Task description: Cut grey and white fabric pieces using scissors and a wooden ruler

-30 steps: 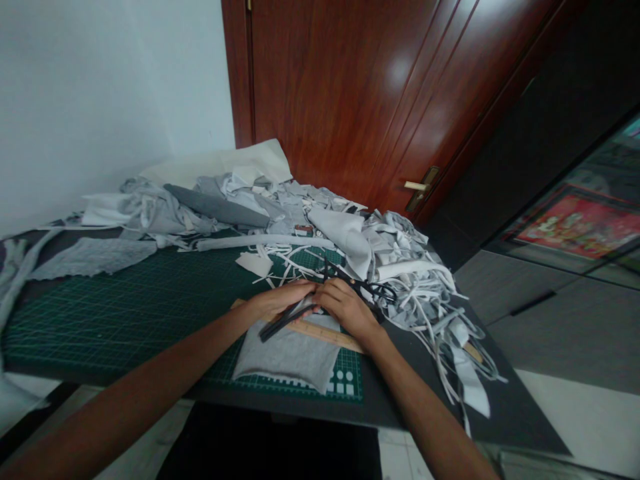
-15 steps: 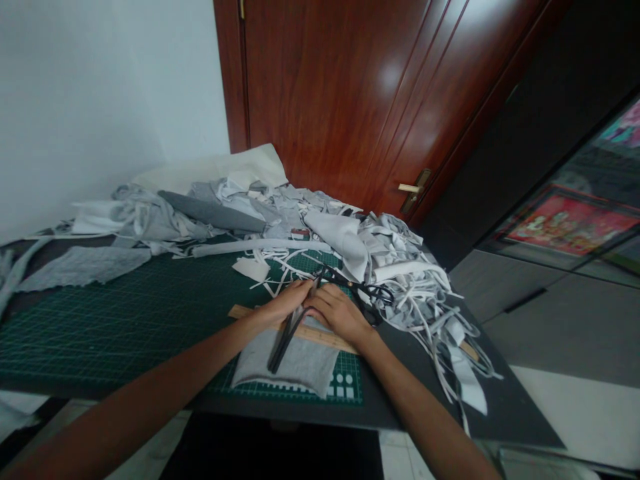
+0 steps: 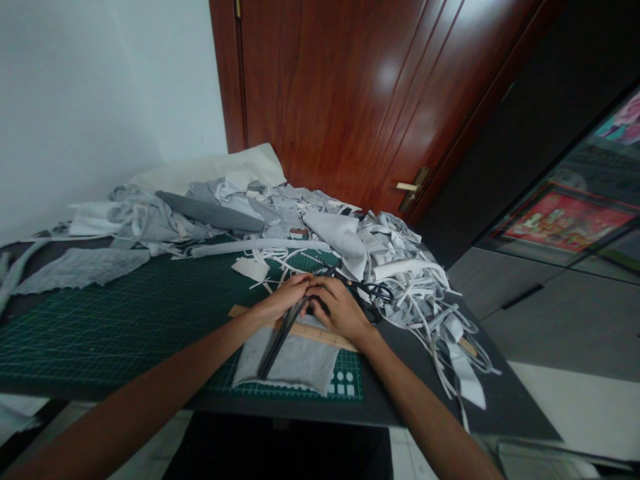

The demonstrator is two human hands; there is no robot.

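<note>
My right hand (image 3: pixel 341 310) is closed round the handles of long black scissors (image 3: pixel 277 345), whose blades point back toward me across a folded grey fabric piece (image 3: pixel 306 364). A wooden ruler (image 3: pixel 324 336) lies across that fabric's far edge, under both hands. The fingers of my left hand (image 3: pixel 281 301) are curled together and meet the right hand at the scissors' pivot. What they pinch is hidden. All of this rests on a green cutting mat (image 3: pixel 125 313).
A heap of grey and white fabric scraps and strips (image 3: pixel 400 273) covers the table's back and right, and some strips hang over the right edge. A second pair of black scissors (image 3: pixel 376 292) lies on the heap. A brown door (image 3: pixel 350 100) stands behind.
The scissors' blades have swung from lying nearly crosswise to pointing toward me over the grey fabric. Both hands stayed together at the ruler.
</note>
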